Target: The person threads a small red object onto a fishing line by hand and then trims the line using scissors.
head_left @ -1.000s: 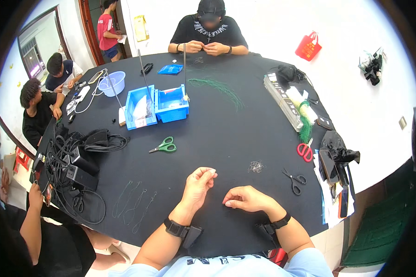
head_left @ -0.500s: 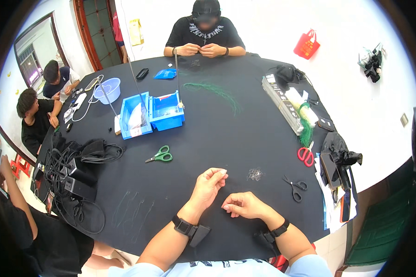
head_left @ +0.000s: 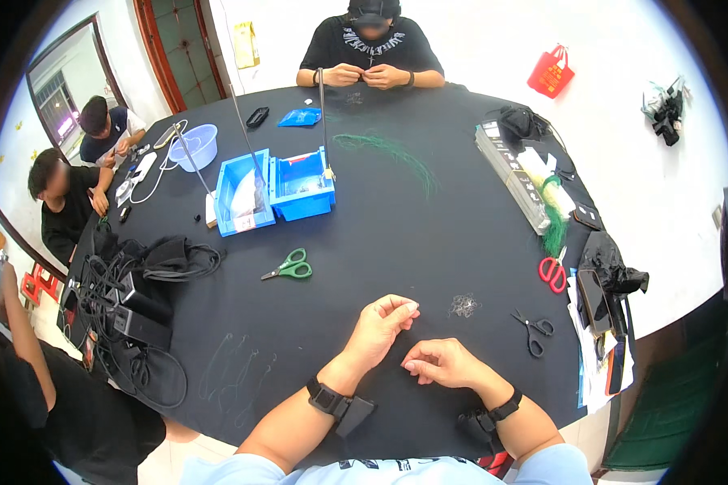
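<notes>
Above the near middle of the black table, my left hand (head_left: 383, 330) is closed in a pinch, thumb against forefinger. Whatever sits between those fingertips is too fine to make out. My right hand (head_left: 443, 362) hovers just below and to its right, fingers curled and thumb and forefinger together. Any thing held there is also too small to see. A small pile of thin, wiry metal pieces (head_left: 463, 305), perhaps hooks, lies beyond my right hand. Black-handled scissors (head_left: 532, 330) lie to the right. Several thin strands (head_left: 243, 372) are laid out on the left.
Green scissors (head_left: 291, 265) lie left of centre, near two blue bins (head_left: 243, 194) with upright rods. Loose green thread (head_left: 392, 153) spreads farther back. Black cables and boxes (head_left: 141, 311) crowd the left edge; red scissors (head_left: 552, 273) and phones (head_left: 593, 301) line the right. Other people sit around.
The whole view has shifted slightly, so the table and things sit a little farther right. Both hands keep nearly the same pinched pose and place over the table.
</notes>
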`<state>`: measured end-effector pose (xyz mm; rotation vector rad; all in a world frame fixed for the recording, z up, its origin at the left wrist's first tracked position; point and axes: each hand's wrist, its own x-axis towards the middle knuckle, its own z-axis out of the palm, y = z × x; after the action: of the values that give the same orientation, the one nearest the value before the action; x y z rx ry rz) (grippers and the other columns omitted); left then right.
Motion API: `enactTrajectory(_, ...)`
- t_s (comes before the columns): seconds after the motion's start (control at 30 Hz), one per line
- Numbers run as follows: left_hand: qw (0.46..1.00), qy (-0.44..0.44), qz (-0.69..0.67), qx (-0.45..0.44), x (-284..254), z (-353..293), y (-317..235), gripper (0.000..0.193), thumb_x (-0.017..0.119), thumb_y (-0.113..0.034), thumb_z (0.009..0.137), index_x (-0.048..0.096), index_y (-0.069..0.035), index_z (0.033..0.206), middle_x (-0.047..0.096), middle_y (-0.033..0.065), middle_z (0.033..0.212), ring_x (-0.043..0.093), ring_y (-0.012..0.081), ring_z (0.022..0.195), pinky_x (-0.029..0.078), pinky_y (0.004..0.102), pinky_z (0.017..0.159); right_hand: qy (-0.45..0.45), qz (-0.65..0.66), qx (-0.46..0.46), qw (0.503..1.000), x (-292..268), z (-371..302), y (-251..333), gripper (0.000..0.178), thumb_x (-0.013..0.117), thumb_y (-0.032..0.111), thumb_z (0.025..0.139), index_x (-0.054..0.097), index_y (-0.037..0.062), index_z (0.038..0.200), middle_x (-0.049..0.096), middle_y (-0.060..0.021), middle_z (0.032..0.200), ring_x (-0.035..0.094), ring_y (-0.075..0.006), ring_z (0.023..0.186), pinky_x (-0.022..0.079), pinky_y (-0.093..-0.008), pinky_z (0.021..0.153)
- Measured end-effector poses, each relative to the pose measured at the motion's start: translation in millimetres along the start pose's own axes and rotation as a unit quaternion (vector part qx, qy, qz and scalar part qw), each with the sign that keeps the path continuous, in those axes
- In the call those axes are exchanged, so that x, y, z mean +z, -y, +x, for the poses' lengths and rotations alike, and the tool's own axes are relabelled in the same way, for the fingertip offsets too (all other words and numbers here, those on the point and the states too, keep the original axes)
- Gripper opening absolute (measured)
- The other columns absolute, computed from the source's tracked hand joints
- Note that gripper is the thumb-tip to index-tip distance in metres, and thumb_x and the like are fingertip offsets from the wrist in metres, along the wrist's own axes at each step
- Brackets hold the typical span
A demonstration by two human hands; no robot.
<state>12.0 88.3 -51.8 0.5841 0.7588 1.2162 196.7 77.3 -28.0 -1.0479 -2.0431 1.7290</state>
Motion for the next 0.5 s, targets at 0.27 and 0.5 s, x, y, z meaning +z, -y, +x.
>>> enactTrajectory(0.27, 1.0, 0.008, -0.008, 0.001, -3, -2, 0, 0.013, 0.067, -0.012, 0.091, 0.063, -0.003, 0.098, 0.064, 0.0055, 0.091, 0.058, 0.0096, 0.079, 0.049, 0.0238, 0.075, -0.006, 0.003, 0.002, 1.0, 5, 0, -1, 0.019, 0.064, 0.021, 0.094, 0.067, 0.0023, 0.096, 0.067, -0.0044, 0.076, 0.066, -0.0115, 0.064, 0.054, -0.026, 0.057)
enactTrajectory(0.5, 1.0, 0.008, -0.009, -0.001, -2, 0, 1, 0.013, 0.066, -0.013, 0.092, 0.062, -0.003, 0.099, 0.063, 0.0052, 0.091, 0.056, 0.0106, 0.079, 0.049, 0.0249, 0.075, -0.009, 0.141, -0.025, 0.99, -10, -15, 22, 0.018, 0.065, 0.016, 0.094, 0.066, 0.0009, 0.103, 0.067, -0.0035, 0.085, 0.065, -0.0097, 0.077, 0.053, -0.0256, 0.071)
